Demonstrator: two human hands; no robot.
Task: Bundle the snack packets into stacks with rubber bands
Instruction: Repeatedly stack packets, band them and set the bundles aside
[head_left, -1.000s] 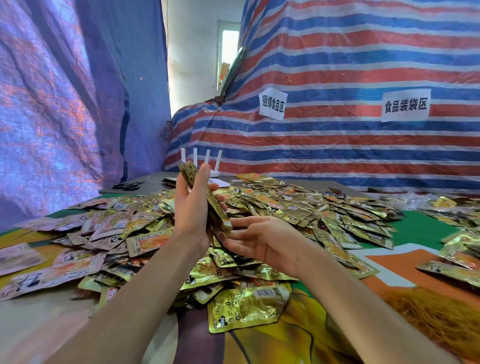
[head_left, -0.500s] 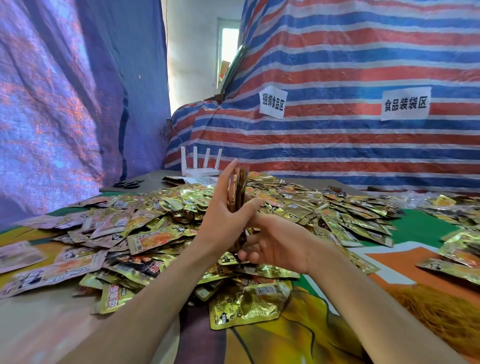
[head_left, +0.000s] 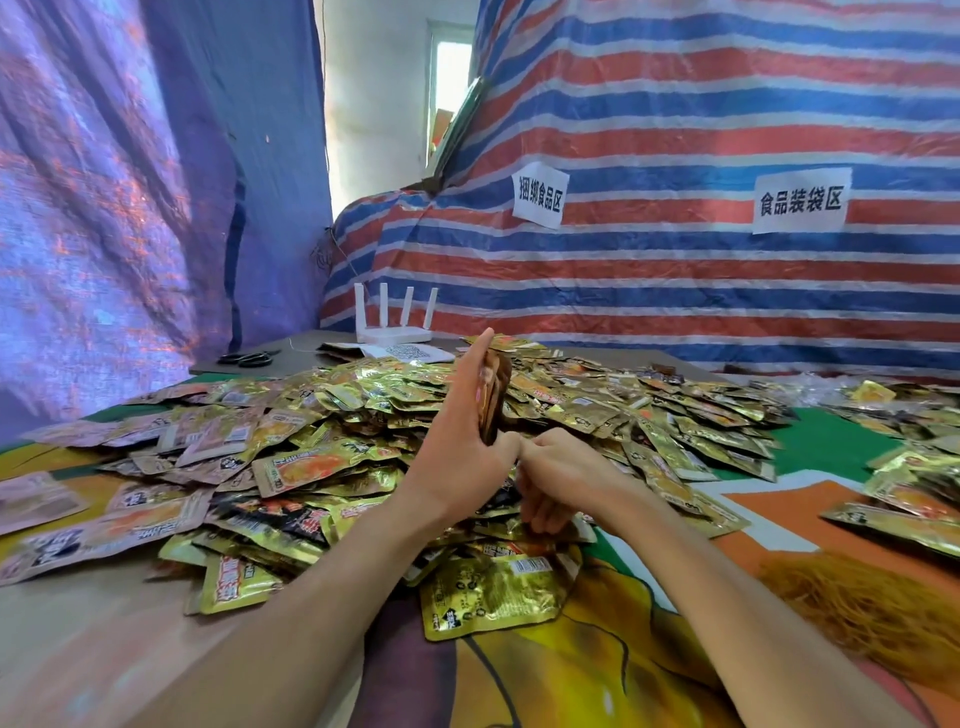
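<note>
A big heap of gold and brown snack packets (head_left: 363, 415) covers the middle of the table. My left hand (head_left: 462, 441) holds a small stack of packets (head_left: 492, 400) upright on edge above the heap, fingers straight along its side and thumb at its base. My right hand (head_left: 550, 483) is just right of it and lower, fingers curled down into the packets below the stack; what it holds is hidden. A mound of orange-brown rubber bands (head_left: 862, 608) lies at the right front.
One gold packet (head_left: 493, 592) lies alone at the front of the heap. More packets (head_left: 914, 499) spread at the right. A white router (head_left: 395, 322) and black scissors (head_left: 249, 357) sit at the table's far left. Striped tarpaulin (head_left: 675, 270) hangs behind, blue tarpaulin (head_left: 104, 208) on the left.
My left hand swung the stack from a leftward tilt to upright and moved it right. My right hand turned from open, palm up, to fingers curled down into the heap.
</note>
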